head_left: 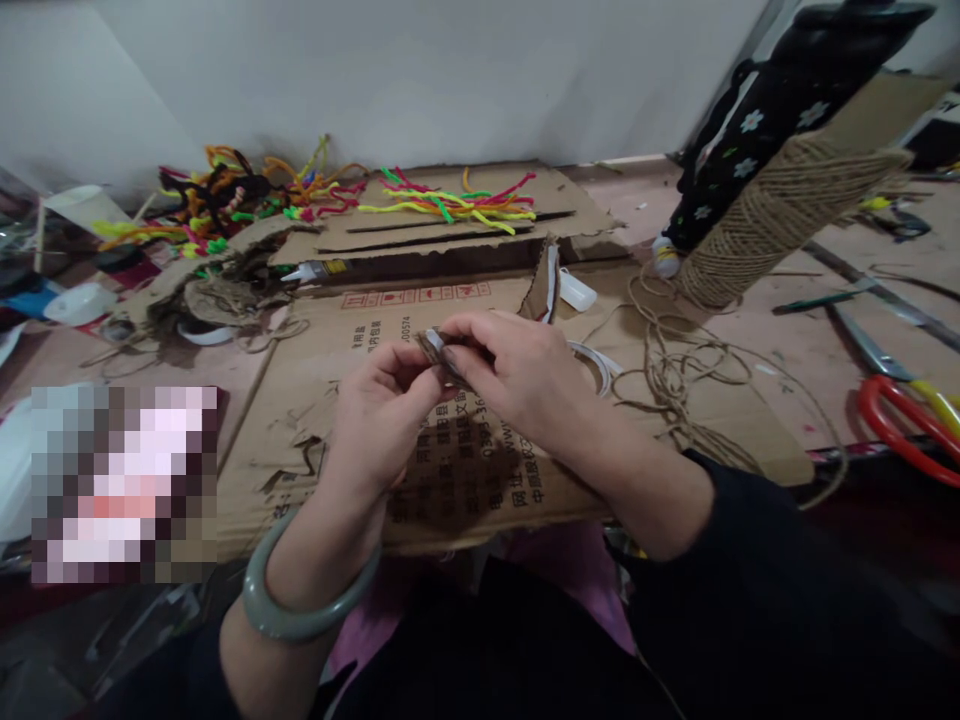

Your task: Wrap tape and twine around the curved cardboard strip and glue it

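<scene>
Both my hands meet over a printed cardboard sheet (360,400). Between my left hand (382,410) and my right hand (517,375) is a small brown cardboard piece (430,346) with a white strip on it. The fingers of each hand pinch it, and the right fingers hide most of it. Just beyond my right hand, another cardboard piece (538,288) with a white edge stands tilted. Beside it lies a small white object (577,292). A curl of white strip (600,370) rests on the sheet to the right of my hand.
Loose twine (675,370) tangles at the right, leading to a twine cone (787,210) by a black flowered bottle (750,130). Red-handled scissors (900,400) lie far right. Coloured pipe cleaners (457,203) lie on cardboard behind, near a glue tube (322,269). A pixelated patch covers the left.
</scene>
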`<state>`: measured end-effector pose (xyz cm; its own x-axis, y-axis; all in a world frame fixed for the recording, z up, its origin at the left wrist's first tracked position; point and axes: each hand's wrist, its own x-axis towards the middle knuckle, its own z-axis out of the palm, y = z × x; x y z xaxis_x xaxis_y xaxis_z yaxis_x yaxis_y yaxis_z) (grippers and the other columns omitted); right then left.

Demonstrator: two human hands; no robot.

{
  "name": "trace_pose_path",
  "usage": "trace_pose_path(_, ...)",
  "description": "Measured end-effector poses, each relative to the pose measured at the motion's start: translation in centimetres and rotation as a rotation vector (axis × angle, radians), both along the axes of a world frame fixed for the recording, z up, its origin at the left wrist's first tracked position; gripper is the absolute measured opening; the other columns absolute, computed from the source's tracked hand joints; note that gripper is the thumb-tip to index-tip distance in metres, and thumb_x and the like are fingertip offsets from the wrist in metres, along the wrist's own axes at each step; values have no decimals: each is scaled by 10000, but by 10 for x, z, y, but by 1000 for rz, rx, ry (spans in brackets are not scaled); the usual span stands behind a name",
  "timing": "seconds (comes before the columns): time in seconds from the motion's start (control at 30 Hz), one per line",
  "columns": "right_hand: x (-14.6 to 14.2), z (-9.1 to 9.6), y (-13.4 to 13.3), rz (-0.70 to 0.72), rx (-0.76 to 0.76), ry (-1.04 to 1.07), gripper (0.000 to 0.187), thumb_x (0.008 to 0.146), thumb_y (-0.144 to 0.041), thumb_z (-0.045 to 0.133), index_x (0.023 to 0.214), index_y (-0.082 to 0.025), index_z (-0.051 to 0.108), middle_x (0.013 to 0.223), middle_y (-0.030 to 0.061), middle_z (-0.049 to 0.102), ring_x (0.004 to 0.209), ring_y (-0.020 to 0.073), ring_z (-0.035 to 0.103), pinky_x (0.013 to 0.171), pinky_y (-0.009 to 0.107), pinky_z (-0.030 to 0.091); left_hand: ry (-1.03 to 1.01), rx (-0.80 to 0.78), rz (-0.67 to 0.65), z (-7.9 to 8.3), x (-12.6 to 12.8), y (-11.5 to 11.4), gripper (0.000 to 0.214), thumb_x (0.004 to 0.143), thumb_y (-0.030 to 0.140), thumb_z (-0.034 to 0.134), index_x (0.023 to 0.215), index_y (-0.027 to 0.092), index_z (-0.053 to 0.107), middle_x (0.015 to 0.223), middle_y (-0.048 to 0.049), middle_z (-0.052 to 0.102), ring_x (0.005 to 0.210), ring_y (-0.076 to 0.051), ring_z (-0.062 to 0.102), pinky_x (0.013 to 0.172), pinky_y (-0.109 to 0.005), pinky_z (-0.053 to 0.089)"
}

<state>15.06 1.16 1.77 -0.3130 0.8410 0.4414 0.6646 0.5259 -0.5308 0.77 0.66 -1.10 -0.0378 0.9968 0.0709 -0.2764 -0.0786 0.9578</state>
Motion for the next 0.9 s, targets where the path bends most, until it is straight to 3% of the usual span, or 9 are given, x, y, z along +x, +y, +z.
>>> trace_pose_path(0.27, 0, -2, 3, -27, 25, -38, 289, 953, -221, 400, 1012, -158, 676, 973, 56, 721, 901, 173, 644, 790, 287, 440, 17, -19, -5, 0, 0, -1, 122, 633, 148, 773, 671, 173, 660, 669, 13, 697, 630, -104, 660, 611, -211, 579)
trace_pose_path(0.53, 1, -5, 4, 30, 35, 55, 210, 923, -248, 510, 1004, -152, 677, 962, 48, 719, 877, 160, 644, 774, 269, 451, -7, -26, 19, 3, 2, 0, 140, 595, 139, 780, 669, 167, 664, 659, 16, 696, 617, -98, 655, 609, -208, 576)
trace_pose_path(0.9, 0, -1, 3, -4, -19, -1, 238, 939, -245, 456, 991, -154, 669, 952, 54, 718, 876, 166, 641, 775, 276, 441, 16, 11, 4, -2, 0, 1, 123, 623, 124, 769, 676, 174, 671, 647, 28, 689, 613, -96, 659, 622, -214, 582)
